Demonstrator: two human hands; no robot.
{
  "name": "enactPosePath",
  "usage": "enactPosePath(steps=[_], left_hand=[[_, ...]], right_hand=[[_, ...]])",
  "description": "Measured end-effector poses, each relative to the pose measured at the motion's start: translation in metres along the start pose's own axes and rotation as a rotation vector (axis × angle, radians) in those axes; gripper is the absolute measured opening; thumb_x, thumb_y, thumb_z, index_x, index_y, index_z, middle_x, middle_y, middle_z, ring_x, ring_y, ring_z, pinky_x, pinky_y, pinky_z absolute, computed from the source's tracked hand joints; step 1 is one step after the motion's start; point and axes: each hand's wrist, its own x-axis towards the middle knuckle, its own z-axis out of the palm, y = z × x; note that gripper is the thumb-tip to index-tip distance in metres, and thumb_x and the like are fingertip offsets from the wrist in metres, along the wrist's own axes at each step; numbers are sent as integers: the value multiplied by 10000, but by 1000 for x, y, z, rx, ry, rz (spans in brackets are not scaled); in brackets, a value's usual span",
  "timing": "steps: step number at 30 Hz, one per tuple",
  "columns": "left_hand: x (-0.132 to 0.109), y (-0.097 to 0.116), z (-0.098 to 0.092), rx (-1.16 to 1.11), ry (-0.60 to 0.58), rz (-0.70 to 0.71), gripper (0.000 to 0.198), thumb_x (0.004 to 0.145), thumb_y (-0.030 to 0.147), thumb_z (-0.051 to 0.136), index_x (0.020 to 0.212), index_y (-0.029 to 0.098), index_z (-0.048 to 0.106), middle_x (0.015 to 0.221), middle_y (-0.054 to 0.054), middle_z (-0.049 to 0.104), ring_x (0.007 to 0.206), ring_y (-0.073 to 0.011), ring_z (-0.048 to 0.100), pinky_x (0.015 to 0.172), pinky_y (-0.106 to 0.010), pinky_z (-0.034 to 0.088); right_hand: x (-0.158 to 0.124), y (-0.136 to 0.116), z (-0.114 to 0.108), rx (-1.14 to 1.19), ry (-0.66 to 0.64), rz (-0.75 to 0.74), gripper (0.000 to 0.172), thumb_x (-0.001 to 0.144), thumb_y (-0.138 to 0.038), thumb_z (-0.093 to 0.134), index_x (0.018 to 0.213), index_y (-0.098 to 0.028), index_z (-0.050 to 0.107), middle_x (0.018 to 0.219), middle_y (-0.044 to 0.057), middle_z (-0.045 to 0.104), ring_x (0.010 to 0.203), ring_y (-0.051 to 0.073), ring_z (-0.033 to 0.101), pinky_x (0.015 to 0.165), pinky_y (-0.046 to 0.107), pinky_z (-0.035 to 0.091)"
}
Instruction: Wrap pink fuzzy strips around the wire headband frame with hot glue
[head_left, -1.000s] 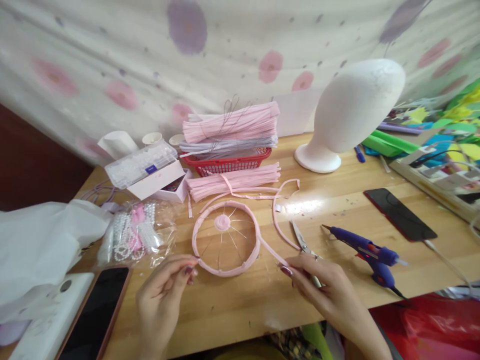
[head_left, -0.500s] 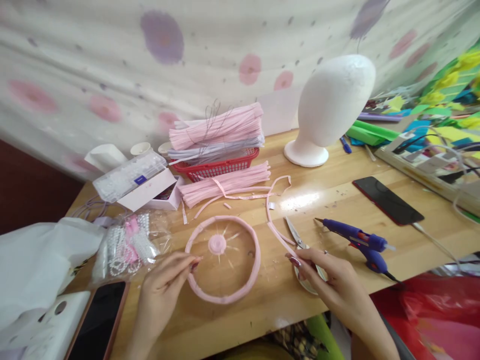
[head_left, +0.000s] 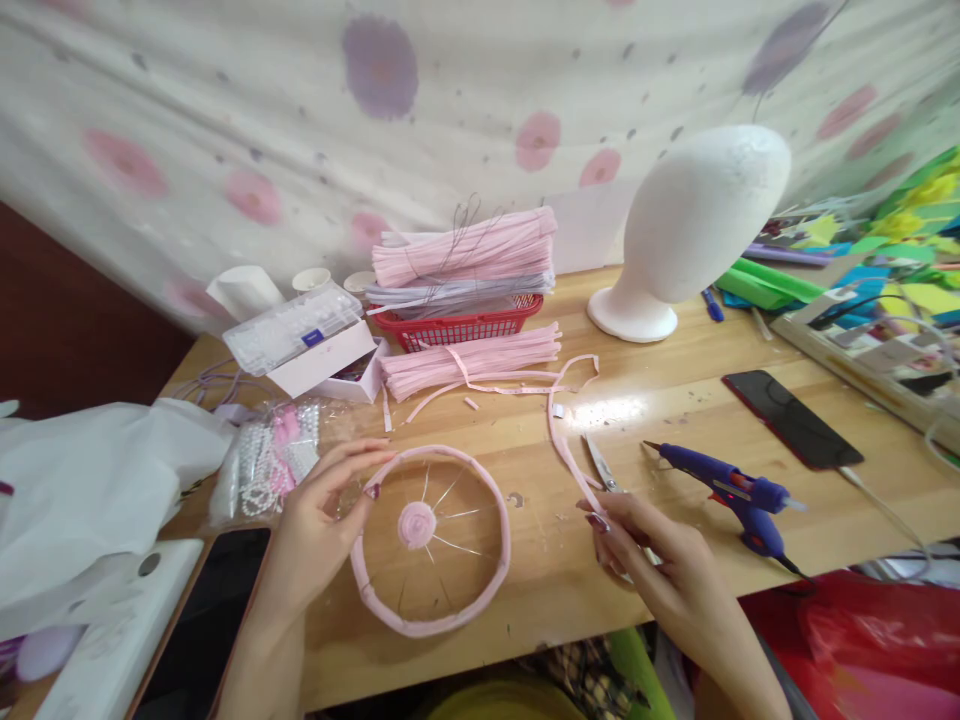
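My left hand (head_left: 330, 520) has its thumb and fingers on the upper left rim of a pink wrapped ring (head_left: 504, 545). Thin clear spokes fan out inside the ring from a small pink coiled disc (head_left: 417, 525), which sits left of its middle. Between thumb and fingertips, my right hand (head_left: 652, 555) pinches a pink pipe cleaner (head_left: 568, 455) whose length curves away up the table. Scissors (head_left: 600, 465) lie beneath my right hand, with their handles mostly hidden. To the right of that hand is a blue hot glue gun (head_left: 724, 485).
A red basket (head_left: 457, 328) holds pipe cleaner bundles, with a pink bundle (head_left: 472, 362) before it. A white foam head (head_left: 697, 220) stands behind. Phones lie right (head_left: 791, 418) and left (head_left: 202, 625). Bagged beads (head_left: 270, 460) and a power strip (head_left: 862, 345) flank the workspace.
My left hand has shifted its hold on the ring and drawn it left and nearer. The right hand keeps its pinch on the pipe cleaner. The camera view has turned slightly left.
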Motion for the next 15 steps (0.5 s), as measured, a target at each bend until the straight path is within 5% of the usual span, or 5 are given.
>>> enactPosePath(steps=[4, 7, 11, 15], left_hand=[[-11, -8, 0, -387, 128, -177, 210, 705, 97, 731, 837, 244, 801, 1020, -36, 783, 1031, -211, 721, 928, -313, 565], [-4, -10, 8, -453, 192, -159, 160, 672, 84, 769, 747, 226, 777, 872, -8, 766, 923, -173, 722, 887, -267, 556], [16, -3, 22, -468, 143, -83, 155, 684, 53, 738, 709, 205, 756, 868, -25, 747, 971, -190, 703, 916, -282, 540], [21, 4, 27, -531, 164, -51, 203, 711, 70, 728, 846, 222, 736, 1015, -36, 743, 1115, -210, 673, 1019, -340, 522]], right_hand=[[0, 0, 1, 26, -15, -6, 290, 1041, -397, 456, 951, -205, 654, 628, -7, 569, 549, 132, 538, 496, 217, 433], [4, -6, 5, 62, -20, 44, 287, 1023, -425, 493, 934, -205, 653, 660, 3, 595, 529, 123, 523, 462, 208, 422], [11, -12, 17, 155, 12, 54, 299, 990, -467, 551, 954, -195, 670, 734, 32, 642, 541, 119, 547, 424, 192, 399], [19, -13, 31, 257, -78, 7, 289, 986, -438, 574, 896, -188, 687, 966, 89, 706, 693, 139, 642, 575, 217, 514]])
